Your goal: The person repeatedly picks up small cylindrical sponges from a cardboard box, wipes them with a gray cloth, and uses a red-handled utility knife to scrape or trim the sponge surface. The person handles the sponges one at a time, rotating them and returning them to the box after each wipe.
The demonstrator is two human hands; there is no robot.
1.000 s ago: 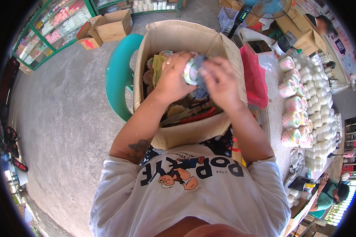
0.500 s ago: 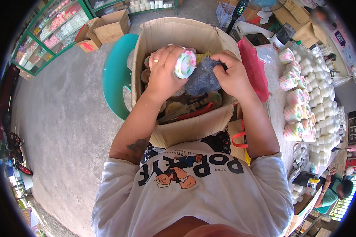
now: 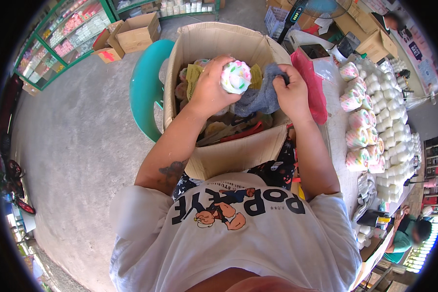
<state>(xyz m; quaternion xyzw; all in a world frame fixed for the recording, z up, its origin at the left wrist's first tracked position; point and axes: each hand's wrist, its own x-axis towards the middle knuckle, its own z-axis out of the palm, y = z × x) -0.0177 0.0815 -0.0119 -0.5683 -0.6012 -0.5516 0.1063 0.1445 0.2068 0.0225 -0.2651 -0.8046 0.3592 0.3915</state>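
Note:
My left hand [image 3: 210, 86] is wrapped around a white candle [image 3: 236, 78] dotted with pink and green, held above an open cardboard box [image 3: 241, 158]. Its ridged, rounded surface faces up. To its right, my right hand [image 3: 292, 90] pinches a blue-grey cloth [image 3: 259, 99] that hangs down over the box. Inside the box, beneath both hands, lie more pale patterned candles [image 3: 180, 91], some yellow paper [image 3: 193, 80] and a red strip [image 3: 249, 132]. My hands and the cloth hide part of the contents.
A teal plastic chair [image 3: 143, 92] stands left of the box. On the right, a table carries several multicoloured candles [image 3: 359, 138], rows of white ones [image 3: 392, 141], a pink plastic bag [image 3: 310, 87] and a phone [image 3: 315, 50]. A person in green [image 3: 406, 238] sits at the far right.
The candle has shifted right and turned, so its ridged side shows instead of the end with the wick. My right hand has moved slightly right and down, drawing the cloth away from the candle.

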